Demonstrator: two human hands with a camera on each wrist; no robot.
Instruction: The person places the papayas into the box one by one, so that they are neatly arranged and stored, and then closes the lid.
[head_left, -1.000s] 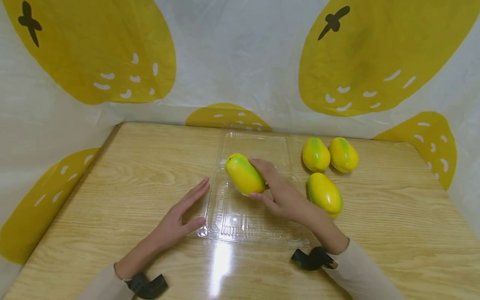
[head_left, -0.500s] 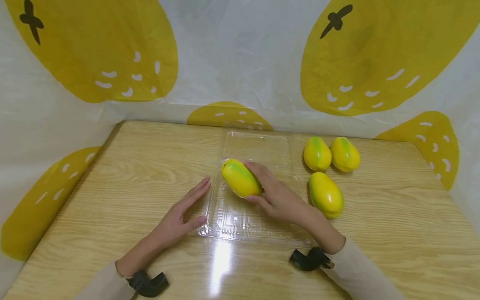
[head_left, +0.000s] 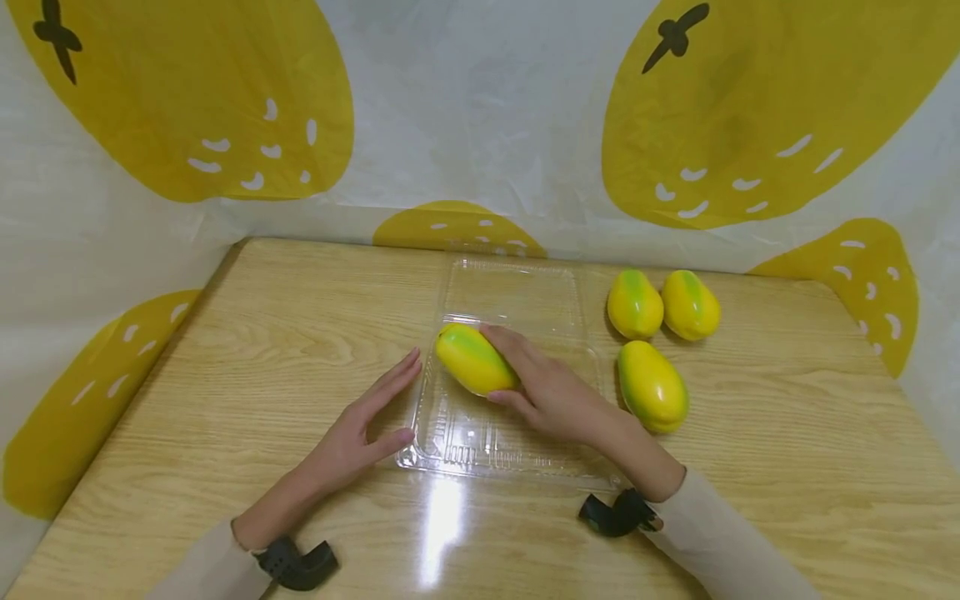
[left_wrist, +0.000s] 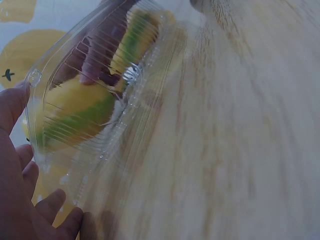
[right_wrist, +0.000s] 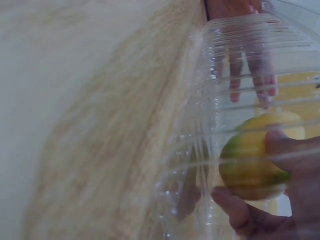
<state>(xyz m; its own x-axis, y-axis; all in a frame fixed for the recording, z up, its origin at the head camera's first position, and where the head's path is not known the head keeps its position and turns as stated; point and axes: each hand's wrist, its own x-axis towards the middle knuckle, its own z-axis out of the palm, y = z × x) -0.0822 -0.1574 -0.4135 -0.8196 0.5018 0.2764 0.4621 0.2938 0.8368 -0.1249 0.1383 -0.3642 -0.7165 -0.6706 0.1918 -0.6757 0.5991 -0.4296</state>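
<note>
My right hand [head_left: 551, 392] grips a yellow papaya [head_left: 474, 360] with green streaks, its fingers on the far side and thumb on the near side. This papaya is in the clear plastic clamshell box [head_left: 517, 446], toward the left of its base. In the right wrist view, the gripped papaya [right_wrist: 255, 155] shows through the ridged clear wall. My left hand [head_left: 360, 433] stands at the box's left edge, fingers extended and thumb apart, fingertips right at the rim. The left wrist view shows the left hand's thumb [left_wrist: 12, 107] against the clear wall.
Right of the box, two papayas [head_left: 635, 304] [head_left: 691, 306] lie side by side at the back, with another papaya [head_left: 652, 387] nearer. The box's lid [head_left: 517, 292] lies folded back toward a fruit-printed cloth [head_left: 480, 125] behind the wooden table [head_left: 300, 333].
My right hand has moved the papaya left and slightly nearer, lower over the box base. The left hand has stayed at the box's left edge.
</note>
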